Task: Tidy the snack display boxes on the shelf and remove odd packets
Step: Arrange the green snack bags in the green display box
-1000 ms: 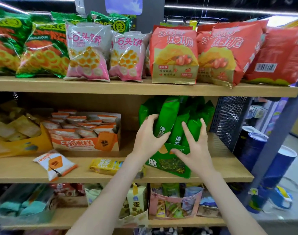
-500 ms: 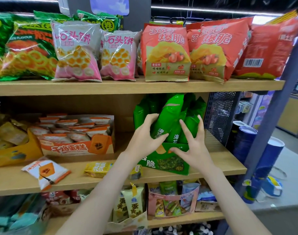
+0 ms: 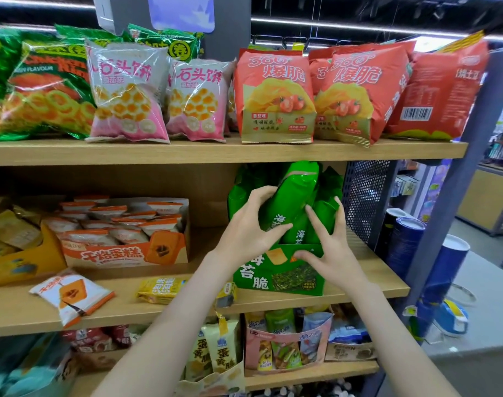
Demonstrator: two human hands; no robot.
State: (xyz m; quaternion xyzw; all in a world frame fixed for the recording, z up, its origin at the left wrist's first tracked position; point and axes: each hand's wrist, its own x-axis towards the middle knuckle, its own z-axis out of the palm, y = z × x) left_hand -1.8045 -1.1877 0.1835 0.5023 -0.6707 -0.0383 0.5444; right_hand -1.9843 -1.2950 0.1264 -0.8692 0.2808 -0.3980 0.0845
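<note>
Straightening step, I'd say: the green box (image 3: 279,279) sits at the right end of the middle shelf (image 3: 129,313), front facing me. Its green packets (image 3: 299,190) stand on end, long axis up, tops tilted a bit right. Left hand (image 3: 246,227) curls round the left packets, right hand (image 3: 327,250) is spread flat against the others. Next I'd square them gently, then grab the loose yellow packet (image 3: 158,289).

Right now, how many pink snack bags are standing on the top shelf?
2. On the top shelf, side by side: the left pink bag beside the green bags, the right pink bag beside the red bags. More may hide behind them.
</note>
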